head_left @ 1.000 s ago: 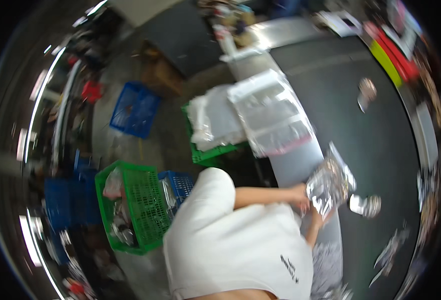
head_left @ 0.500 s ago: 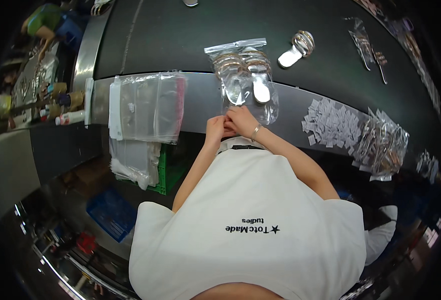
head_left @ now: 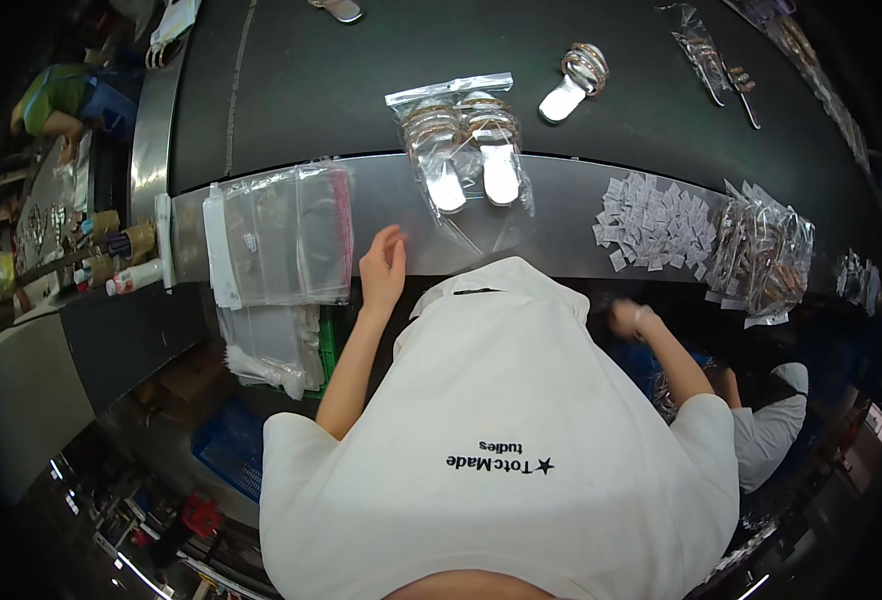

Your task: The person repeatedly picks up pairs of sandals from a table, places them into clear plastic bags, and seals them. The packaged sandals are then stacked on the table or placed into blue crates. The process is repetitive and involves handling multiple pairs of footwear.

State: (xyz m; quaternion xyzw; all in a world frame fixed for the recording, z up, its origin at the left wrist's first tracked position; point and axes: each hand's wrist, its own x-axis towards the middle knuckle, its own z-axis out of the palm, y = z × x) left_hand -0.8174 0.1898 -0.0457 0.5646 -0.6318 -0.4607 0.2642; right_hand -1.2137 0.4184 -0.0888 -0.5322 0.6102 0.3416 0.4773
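A pair of silver sandals (head_left: 502,174) with banded straps lies inside a clear plastic bag (head_left: 521,222), which straddles the dark belt and the metal ledge in front of me. My left hand (head_left: 384,268) is raised at the ledge's near edge, between that bag and a stack of clear bags (head_left: 296,230). Its fingers are apart and hold nothing. Away to the right, my right hand (head_left: 625,318) hangs below the ledge, near the heap of small white paper tags (head_left: 651,222). Motion blur and shadow hide its fingers.
A single sandal (head_left: 564,100) rests on the dark belt (head_left: 361,80). Bagged sandals (head_left: 761,255) are piled on the ledge at right. More plastic bags (head_left: 271,345) hang below the left stack by a green crate (head_left: 329,345). Another person (head_left: 56,105) is at far left.
My hands have come apart from beside the bagged sandals. The left moved left and opened; the right swung right and down below the ledge.
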